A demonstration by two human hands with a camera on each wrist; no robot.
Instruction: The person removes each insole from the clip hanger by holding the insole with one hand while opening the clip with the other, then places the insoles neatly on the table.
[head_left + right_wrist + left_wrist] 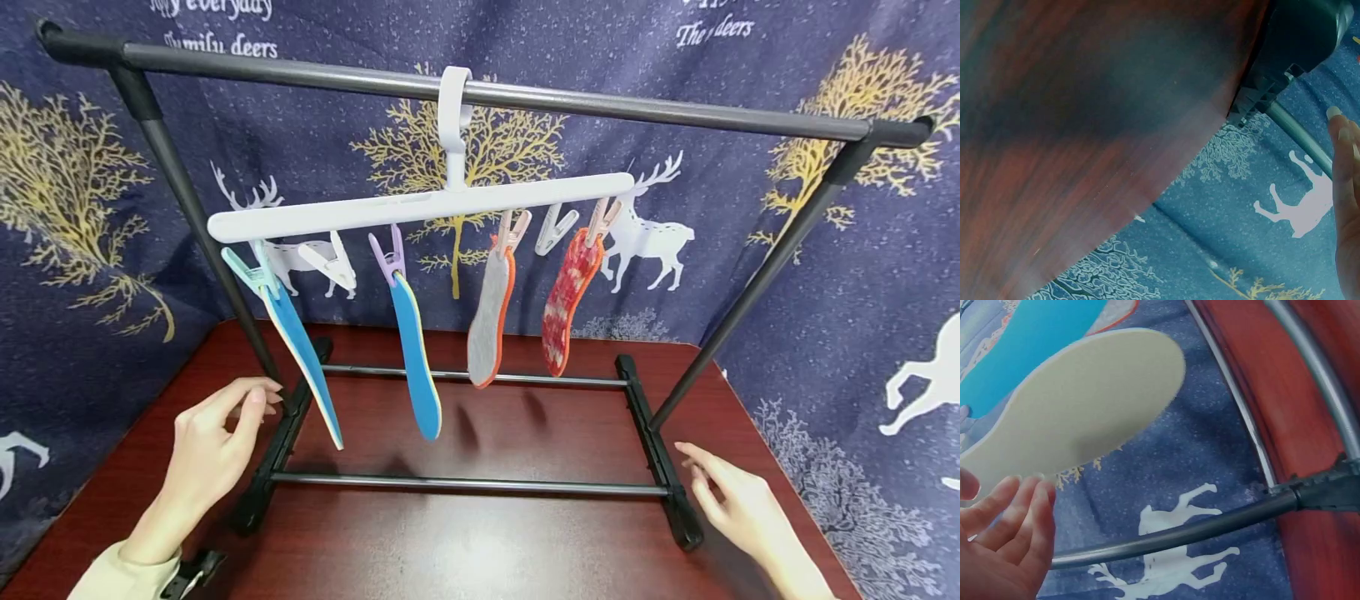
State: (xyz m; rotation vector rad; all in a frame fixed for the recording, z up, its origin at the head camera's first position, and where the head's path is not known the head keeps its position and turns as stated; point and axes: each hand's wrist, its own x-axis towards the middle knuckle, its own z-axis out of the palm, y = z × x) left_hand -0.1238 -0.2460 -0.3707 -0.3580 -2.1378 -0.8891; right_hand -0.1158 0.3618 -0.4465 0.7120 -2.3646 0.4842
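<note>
A white clip hanger (420,204) hooks over the rack's top bar (600,102). Two blue insoles hang from it: one (303,358) in a mint clip (258,271), the other (417,358) in a purple clip (390,258). Pink clips hold a grey insole (491,317) with an orange edge and a red patterned insole (570,304). My left hand (221,437) is beside the rack's left post, fingers loosely bent and holding nothing. The left wrist view shows an insole's cream side (1104,394) close by. Beside the right foot bar, my right hand (738,500) is relaxed and holds nothing.
Two white clips, one left (330,262) and one right (555,229), carry nothing. The rack's black foot bars (273,467) stand on a reddish-brown table (465,550). Two metal rods join them low down. A dark blue cloth (810,333) with deer and trees hangs behind.
</note>
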